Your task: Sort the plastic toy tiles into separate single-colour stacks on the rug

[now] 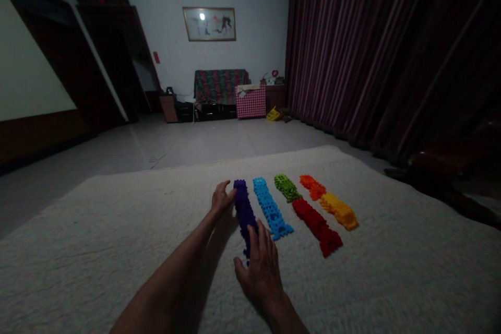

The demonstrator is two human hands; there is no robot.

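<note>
Since the purple plastic lattice strip (245,211) seems light and floppy, my left hand (222,199) and right hand (261,263) rest unclenched on its ends.

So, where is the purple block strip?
The purple block strip lies mid head view, leftmost on the cream mat, beside the blue strip, between left hand and right hand.

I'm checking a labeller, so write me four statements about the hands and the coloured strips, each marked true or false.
The left hand touches the far end of the purple strip. True.
The blue strip lies right next to the purple strip. True.
The right hand rests on the blue strip. False: it lies on the purple strip's near end.
The yellow pieces touch the purple strip. False: they lie at the far right, apart from it.
</note>
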